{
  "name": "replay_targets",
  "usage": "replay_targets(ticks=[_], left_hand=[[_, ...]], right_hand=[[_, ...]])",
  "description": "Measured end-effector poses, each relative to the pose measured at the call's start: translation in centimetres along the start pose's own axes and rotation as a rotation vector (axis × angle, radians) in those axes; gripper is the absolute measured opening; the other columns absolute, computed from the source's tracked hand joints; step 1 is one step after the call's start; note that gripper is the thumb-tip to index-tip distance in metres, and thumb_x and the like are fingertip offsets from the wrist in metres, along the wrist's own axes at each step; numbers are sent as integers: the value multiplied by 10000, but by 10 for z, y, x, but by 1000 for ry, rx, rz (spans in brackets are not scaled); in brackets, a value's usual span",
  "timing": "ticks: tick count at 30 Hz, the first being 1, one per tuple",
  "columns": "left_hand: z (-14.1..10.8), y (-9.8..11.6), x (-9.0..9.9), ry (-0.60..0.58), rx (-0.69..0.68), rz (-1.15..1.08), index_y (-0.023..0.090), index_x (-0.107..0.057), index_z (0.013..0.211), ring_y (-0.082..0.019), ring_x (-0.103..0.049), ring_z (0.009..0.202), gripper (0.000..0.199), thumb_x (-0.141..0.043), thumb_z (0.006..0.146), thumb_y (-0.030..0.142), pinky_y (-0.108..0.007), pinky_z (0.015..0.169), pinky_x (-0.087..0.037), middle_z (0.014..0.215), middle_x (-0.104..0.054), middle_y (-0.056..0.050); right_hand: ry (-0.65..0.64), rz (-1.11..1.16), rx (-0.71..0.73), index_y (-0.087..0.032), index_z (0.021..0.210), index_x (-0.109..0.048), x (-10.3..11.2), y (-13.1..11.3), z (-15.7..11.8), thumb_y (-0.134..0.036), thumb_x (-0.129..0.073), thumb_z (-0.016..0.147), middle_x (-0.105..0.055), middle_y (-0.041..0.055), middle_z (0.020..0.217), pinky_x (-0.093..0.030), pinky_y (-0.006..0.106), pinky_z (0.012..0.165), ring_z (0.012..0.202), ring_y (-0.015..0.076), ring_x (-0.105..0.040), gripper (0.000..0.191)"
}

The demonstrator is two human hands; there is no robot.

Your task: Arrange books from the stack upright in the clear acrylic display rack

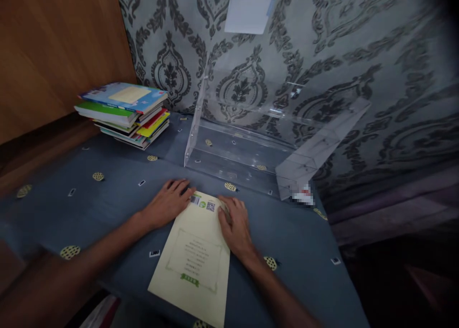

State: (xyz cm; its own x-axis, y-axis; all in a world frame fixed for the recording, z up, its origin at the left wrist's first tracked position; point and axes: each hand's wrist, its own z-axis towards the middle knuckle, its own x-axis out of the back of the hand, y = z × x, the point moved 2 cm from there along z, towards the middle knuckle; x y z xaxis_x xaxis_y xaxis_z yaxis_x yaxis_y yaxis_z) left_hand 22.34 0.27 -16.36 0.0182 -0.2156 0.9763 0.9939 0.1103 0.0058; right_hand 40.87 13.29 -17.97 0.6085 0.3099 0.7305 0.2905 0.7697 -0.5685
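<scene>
A pale yellow book [193, 251] with a green label and a QR code lies flat on the blue patterned tablecloth [118, 199]. At its far left corner rests my left hand [170, 202], palm down, fingers spread a little over the cloth and the book's edge. My right hand [234, 223] lies along the book's far right edge, fingers apart, its thumb near the QR code. Neither hand is wrapped round the book. Just beyond the hands stands a clear acrylic shelf [240, 151] with tiers and a slanted right side panel.
A stack of several books [125, 113] stands at the back left, beside a brown wooden panel [60, 46]. Behind the shelf is a wall with dark ornate patterns, with a white card [248, 14] on it. A small blurred item [304, 194] sits by the shelf's front right corner.
</scene>
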Motion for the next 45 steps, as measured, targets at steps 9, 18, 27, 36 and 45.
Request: replay_targets(ticks=[9, 18, 27, 36, 45], left_hand=[[-8, 14, 4, -70, -162, 15, 124, -490, 1395, -267, -460, 1406, 408, -305, 1037, 188, -472, 1187, -301, 1475, -539, -161], [-70, 101, 25, -116, -716, -200, 133, -366, 1511, -252, -275, 1516, 702, -313, 1007, 617, -446, 1244, -189, 1580, -418, -142], [-71, 85, 40, -75, -833, -286, 276, -593, 1301, -238, -454, 1423, 321, -456, 1029, 380, -457, 1214, -257, 1500, -535, -86], [-55, 46, 79, -254, -385, -507, 222, -672, 1055, -219, -654, 1133, 192, -518, 976, 306, -370, 1031, -467, 1141, -727, -66], [10, 112, 29, -169, 16, 145, 69, -494, 1406, -429, -464, 1347, 532, -530, 977, 382, -573, 1024, -444, 1457, -515, -256]], right_hand=[[-21, -49, -28, -205, 1134, -665, -1, -1, 6, -227, -458, 951, -665, 94, 1051, -469, 438, 892, 1009, 280, -575, 278], [44, -5, -21, -174, 1046, -686, -4, 1, 17, -176, -455, 937, -695, 106, 1011, -437, 439, 976, 1000, 260, -587, 255], [153, 148, -99, -193, 1054, -701, 1, 7, 11, -242, -488, 901, -738, 95, 1042, -514, 415, 907, 981, 247, -654, 267], [210, 432, -230, -184, 1149, -665, 6, 23, 1, -319, -414, 943, -747, 65, 942, -558, 337, 742, 789, 191, -696, 352], [236, 567, -293, -200, 1143, -660, 12, 23, -11, -383, -427, 959, -742, 57, 955, -561, 338, 779, 795, 184, -702, 349]])
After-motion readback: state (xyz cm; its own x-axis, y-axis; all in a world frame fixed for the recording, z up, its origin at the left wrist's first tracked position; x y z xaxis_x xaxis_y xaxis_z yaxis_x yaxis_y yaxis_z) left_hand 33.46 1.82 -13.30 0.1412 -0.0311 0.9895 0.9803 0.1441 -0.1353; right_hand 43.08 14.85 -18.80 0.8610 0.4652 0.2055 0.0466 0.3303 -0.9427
